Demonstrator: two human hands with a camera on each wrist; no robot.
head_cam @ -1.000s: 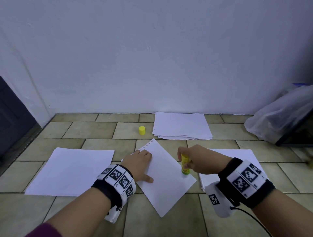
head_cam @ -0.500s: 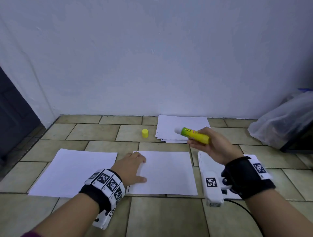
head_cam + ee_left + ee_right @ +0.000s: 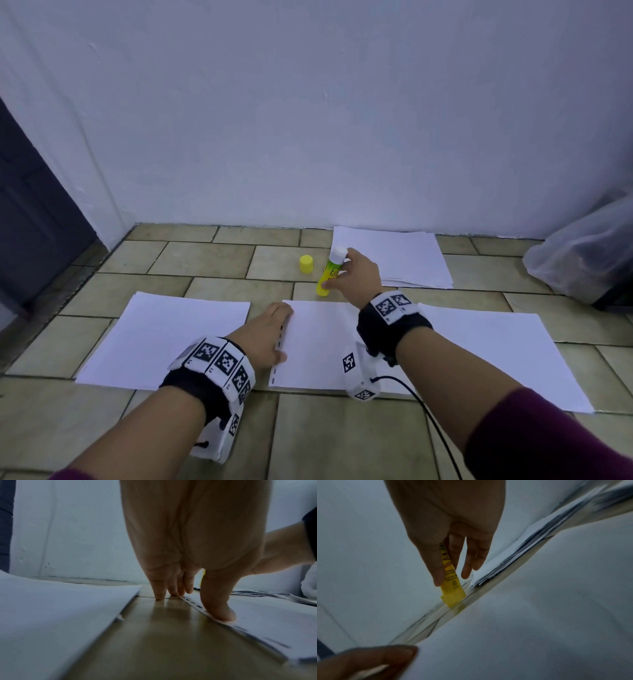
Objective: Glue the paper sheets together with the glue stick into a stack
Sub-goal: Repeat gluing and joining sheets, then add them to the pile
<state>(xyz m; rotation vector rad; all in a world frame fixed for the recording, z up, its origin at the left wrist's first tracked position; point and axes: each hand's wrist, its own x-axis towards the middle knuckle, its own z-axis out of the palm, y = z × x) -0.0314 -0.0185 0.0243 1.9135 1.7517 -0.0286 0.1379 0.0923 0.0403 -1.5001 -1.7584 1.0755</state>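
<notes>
Head view: right hand (image 3: 356,274) grips glue stick (image 3: 329,274), near upright, base on floor just beyond middle sheet (image 3: 318,346). Left hand (image 3: 265,337), fingers straight, pins that sheet's left edge. Right-hand paper (image 3: 496,353) is nearer the right hand.

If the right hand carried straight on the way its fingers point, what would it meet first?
The right hand holds the glue stick upright, base at the floor. Its fingers point toward the paper pile by the wall, so probably that pile's near corner; depth is unclear.
</notes>
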